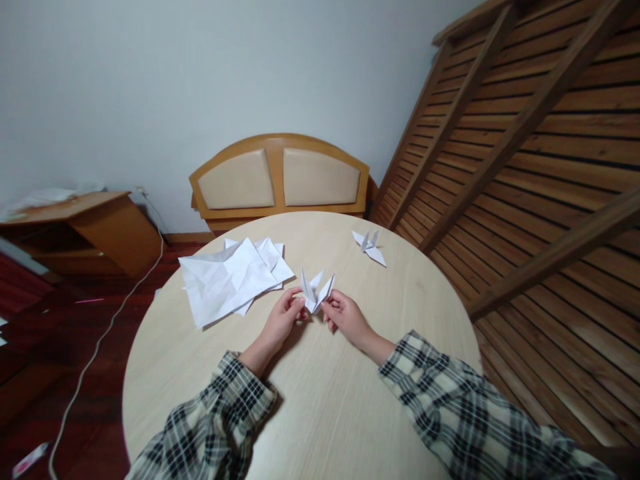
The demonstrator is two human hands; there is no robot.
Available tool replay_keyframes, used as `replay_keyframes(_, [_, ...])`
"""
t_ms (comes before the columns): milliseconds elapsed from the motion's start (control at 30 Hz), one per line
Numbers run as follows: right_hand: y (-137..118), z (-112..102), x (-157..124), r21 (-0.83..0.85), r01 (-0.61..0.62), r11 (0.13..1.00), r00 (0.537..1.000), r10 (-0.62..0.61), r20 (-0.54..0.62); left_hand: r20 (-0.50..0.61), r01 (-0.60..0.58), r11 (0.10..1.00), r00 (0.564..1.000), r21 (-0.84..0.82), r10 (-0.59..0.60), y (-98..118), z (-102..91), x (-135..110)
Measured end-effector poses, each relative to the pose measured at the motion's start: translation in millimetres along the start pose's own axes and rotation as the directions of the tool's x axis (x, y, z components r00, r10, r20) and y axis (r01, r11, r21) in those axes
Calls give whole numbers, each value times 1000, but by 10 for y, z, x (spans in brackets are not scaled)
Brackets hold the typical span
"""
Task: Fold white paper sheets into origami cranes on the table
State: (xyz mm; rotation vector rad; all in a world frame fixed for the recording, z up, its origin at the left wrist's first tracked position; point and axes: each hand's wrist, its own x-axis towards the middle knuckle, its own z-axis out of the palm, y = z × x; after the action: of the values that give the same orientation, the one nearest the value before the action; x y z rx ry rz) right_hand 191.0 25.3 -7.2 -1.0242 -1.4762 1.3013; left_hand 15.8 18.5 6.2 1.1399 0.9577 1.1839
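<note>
Between my two hands is a white origami crane (314,293), its pointed parts sticking up above the round table. My left hand (286,317) pinches its left side between thumb and fingers. On the other side, my right hand (345,319) grips the right part of the folded paper the same way. Fingertips hide the crane's lower edges. A second white paper crane (370,248) stands farther back on the right, with its wings spread. To the left of my hands lies a loose pile of creased white paper sheets (227,280).
The round pale wooden table (330,413) fills the middle. Behind it stand a padded headboard (277,180) and a wall. Slatted wood panels (525,160) lean at the right. A low wooden cabinet (100,227) and a white cable (107,327) are on the left.
</note>
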Motion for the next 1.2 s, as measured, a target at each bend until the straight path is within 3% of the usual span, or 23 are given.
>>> replay_keyframes(133, [26,16,0,-33,-33,999,998,35,46,-10,-12,1000,1000,7,12,0,12,-13])
replay_keyframes(333, [73,8,12,-42,11,999,1000,-12,-16,27,-132,985,991,111,130,-44,53,-17])
replay_keyframes(600, [179,10,17,-127,51,991,998,-57,-41,75,-199,940,980,278,186,-29,93,-72])
replay_keyframes(967, [19,-8,-18,-267,238,934,964,-261,-54,63,-153,958,988,244,142,-49,79,-59])
replay_keyframes(1200, [21,3,-4,-276,260,925,946,-301,-118,82,-126,966,991,224,110,-56,80,-57])
